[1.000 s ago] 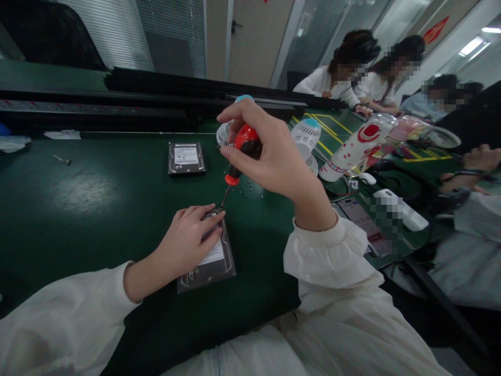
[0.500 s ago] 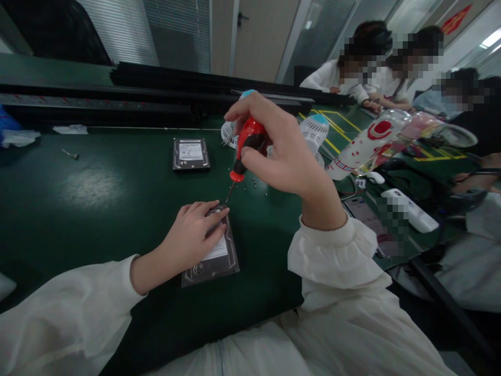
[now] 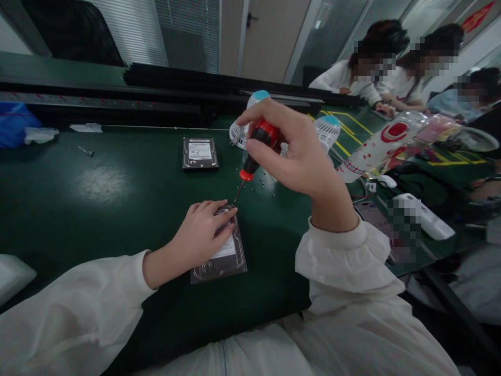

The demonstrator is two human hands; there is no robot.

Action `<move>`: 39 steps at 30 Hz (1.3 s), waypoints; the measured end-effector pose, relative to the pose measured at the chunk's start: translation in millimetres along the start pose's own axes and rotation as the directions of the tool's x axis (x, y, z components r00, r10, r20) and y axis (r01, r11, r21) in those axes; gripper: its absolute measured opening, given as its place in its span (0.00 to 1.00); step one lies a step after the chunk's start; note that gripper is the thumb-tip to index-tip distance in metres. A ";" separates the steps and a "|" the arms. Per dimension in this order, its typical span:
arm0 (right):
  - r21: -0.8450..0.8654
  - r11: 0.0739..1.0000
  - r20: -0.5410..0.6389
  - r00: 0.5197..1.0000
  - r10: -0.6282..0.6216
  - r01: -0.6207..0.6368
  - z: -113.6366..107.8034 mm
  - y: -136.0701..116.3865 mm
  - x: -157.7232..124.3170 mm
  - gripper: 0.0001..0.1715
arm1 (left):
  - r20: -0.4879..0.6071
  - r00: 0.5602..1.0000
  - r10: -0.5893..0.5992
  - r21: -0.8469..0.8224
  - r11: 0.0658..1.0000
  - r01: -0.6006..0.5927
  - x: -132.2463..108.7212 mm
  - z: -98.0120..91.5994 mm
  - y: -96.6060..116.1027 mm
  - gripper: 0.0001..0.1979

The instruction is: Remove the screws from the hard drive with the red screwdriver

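Not much has changed in the last second: the right hand (image 3: 295,149) has turned a little, and the screwdriver (image 3: 250,163) it grips leans over a tiny bit more. Its tip stays at the same far corner of the near hard drive (image 3: 237,250), so the work on that spot seems to be still going on. The tip is too small to tell if it sits in a screw. The right hand's grip is closed on the handle, with the thumb pressing its side. The left hand (image 3: 203,232) lies flat on top of the drive, fingers a bit apart, with nothing in its grip. The drive rests flat on the green worktop (image 3: 129,219), in front of the person. It is dark grey and shiny, with a white label partly hidden by the hand. Little screws (image 3: 273,195) lie past it, near another hard drive (image 3: 200,152).
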State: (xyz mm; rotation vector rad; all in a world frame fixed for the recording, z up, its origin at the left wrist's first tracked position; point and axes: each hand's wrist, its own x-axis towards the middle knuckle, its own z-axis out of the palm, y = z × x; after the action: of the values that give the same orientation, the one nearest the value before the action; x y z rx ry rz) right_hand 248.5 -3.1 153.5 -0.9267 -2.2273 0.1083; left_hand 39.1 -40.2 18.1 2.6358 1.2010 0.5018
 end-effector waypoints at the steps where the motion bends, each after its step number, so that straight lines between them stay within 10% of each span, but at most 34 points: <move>1: 0.000 1.000 -0.008 1.000 0.008 -0.008 0.6 0.4 0.3 0.12 | -0.002 1.000 -0.002 -0.001 1.000 0.002 -0.1 -0.1 -0.1 0.22; 39: -0.039 0.998 -0.014 0.999 -0.051 0.050 2.3 0.2 3.6 0.11 | -0.002 1.000 0.004 -0.010 1.000 -0.004 -1.6 -1.3 -0.7 0.22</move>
State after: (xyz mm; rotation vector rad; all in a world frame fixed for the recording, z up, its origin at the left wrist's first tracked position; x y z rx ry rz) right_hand 245.4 -0.2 153.8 -0.8883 -2.2440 0.0357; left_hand 37.2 -40.8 18.7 2.6310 1.1907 0.5098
